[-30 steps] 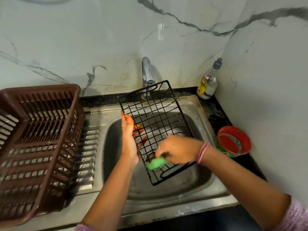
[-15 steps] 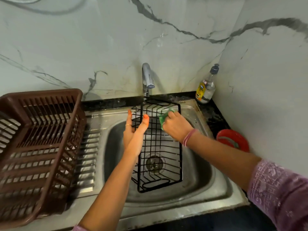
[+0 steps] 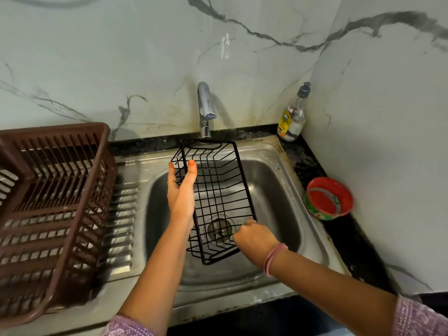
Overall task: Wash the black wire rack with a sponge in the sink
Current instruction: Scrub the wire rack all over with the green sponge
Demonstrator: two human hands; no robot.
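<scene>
The wire rack (image 3: 218,195) stands in the sink (image 3: 278,190), basket (image 3: 55,214) left, bottle (image 3: 292,117) behind right.

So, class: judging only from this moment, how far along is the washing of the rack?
Done: nothing provable; no suds show on the black wire rack. In hand: the left hand steadies it over the sink while the right hand, fingers curled at its near corner, scrubs; the sponge is barely visible. Left: rinsing, as the tap is dry.
</scene>
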